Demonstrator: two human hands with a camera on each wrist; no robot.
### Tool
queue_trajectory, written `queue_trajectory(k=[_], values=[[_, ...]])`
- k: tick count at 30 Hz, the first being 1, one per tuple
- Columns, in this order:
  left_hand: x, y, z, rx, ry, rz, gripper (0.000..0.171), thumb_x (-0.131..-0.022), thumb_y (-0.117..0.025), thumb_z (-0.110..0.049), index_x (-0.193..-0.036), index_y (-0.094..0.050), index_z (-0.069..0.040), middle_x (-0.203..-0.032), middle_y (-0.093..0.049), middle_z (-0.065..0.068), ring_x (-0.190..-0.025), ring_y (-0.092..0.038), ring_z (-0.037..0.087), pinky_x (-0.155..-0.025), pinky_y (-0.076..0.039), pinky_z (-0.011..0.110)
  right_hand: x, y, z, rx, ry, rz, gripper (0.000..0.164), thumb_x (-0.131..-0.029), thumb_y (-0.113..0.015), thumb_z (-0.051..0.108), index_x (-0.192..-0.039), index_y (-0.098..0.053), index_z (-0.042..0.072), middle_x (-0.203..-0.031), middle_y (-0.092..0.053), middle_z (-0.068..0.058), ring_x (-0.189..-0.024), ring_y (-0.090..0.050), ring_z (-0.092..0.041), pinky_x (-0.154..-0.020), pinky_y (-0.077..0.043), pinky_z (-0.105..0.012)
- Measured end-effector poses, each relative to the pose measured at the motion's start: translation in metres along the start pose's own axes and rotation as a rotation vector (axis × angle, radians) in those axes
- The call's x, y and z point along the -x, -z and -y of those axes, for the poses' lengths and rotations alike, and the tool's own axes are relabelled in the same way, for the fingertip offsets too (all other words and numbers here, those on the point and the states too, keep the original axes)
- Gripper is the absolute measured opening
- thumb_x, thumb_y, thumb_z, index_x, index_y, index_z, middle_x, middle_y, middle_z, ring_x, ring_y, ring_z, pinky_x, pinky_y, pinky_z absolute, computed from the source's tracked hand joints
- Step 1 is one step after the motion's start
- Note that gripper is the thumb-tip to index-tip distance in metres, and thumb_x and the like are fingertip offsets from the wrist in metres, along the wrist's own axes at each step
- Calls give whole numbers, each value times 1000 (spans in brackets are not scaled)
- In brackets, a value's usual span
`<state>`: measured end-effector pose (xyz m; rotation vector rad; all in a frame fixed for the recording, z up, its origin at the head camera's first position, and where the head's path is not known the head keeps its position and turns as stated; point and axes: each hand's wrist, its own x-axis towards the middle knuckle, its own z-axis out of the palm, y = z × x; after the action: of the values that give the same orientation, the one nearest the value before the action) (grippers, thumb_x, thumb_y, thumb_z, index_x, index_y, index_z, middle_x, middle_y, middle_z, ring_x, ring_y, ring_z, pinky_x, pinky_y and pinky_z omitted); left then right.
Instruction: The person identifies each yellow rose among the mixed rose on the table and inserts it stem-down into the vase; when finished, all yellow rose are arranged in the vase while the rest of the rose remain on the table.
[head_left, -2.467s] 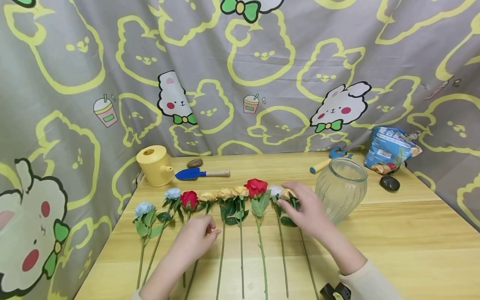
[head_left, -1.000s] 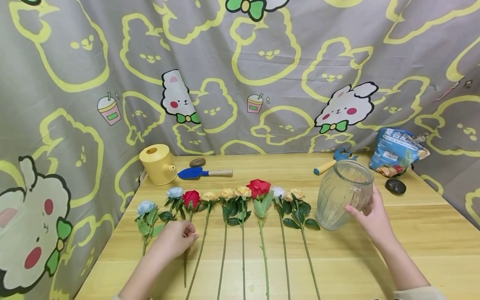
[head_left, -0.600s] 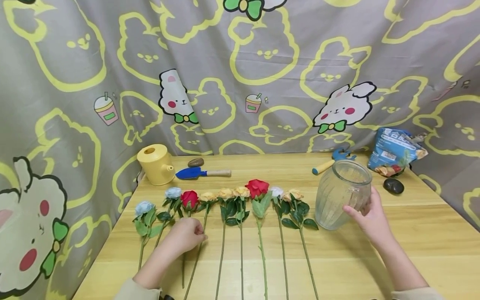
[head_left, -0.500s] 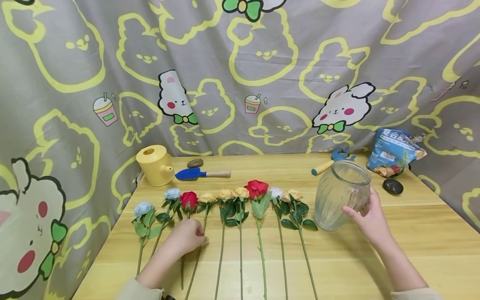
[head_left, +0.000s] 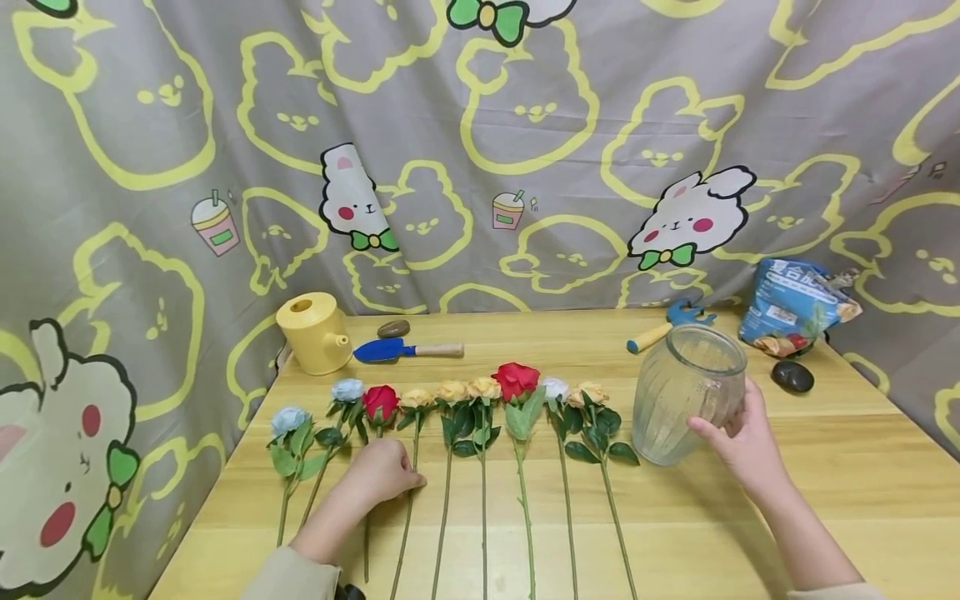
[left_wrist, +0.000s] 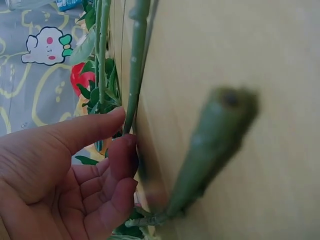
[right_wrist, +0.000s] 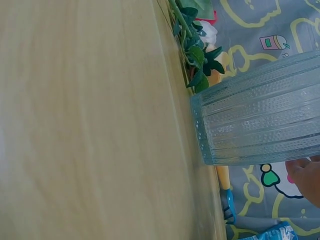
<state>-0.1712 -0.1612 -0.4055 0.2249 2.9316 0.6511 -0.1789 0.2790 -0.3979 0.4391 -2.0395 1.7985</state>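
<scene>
A yellow rose (head_left: 416,398), fourth from the left in the row on the surface (head_left: 720,533), is pinched by its stem (head_left: 401,546) in the left grip (head_left: 381,473). It is likely light and bendy, best held there (its top could be squashed). The glass vase (head_left: 667,404) is held around one side by the right grip (head_left: 742,440), and may be heavy, slippery and easily broken.

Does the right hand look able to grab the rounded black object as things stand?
Probably not yet: the right hand holds the glass vase. Nothing visible stands between hand and rounded black object, so letting go would likely suffice.
</scene>
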Motion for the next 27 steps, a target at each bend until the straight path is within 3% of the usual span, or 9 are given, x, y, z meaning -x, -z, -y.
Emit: queue_trajectory(k=[5,11,13,18,23,27], values=[[-3,-2,4,58,13,50,32,-75,-71,-20,-49,-56,-11,-41,-51,-4,-40,-47,12,-49,-40,27,0,0,0,-10,-7,-1,80,-78,-57,-16,-141,-14,9,-126,-38,3,-113,-40,-4,-89,-31,-10],[-6,-1,11,338,46,154,24,-79,-67,-13,-57,-59,-5,-49,-56,-1,-43,-53,11,-46,-47,26,0,0,-1,-13,-7,-6,80,-77,-57,-17,-141,-14,9,-125,-38,3,-112,-40,-4,-90,-31,-10],[-7,2,11,393,51,135,22,-80,-66,-12,-60,-59,-4,-50,-57,1,-45,-53,11,-47,-47,26,0,0,-1,-17,-6,-9,80,-77,-57,-17,-141,-15,9,-125,-38,3,-112,-40,-5,-89,-31,-10],[-11,18,2,421,43,50,17,-81,-62,-9,-65,-58,-5,-56,-59,0,-53,-58,16,-51,-43,26,1,1,-2,-7,-12,-14,80,-77,-57,-17,-141,-16,11,-125,-38,3,-111,-41,-4,-88,-32,-10],[-15,46,-21,385,-70,-3,15,-83,-61,-12,-70,-57,-6,-62,-61,2,-57,-57,17,-48,-37,25,0,1,-2,-15,-7,-11,79,-78,-56,-17,-140,-17,12,-124,-39,3,-110,-42,-3,-87,-32,-9],[-21,72,-52,359,-172,-40,17,-85,-60,-17,-70,-57,-9,-65,-62,3,-53,-49,14,-45,-33,25,0,1,-2,-22,-9,-10,78,-79,-56,-16,-140,-17,12,-123,-39,4,-109,-42,-2,-87,-32,-9]])
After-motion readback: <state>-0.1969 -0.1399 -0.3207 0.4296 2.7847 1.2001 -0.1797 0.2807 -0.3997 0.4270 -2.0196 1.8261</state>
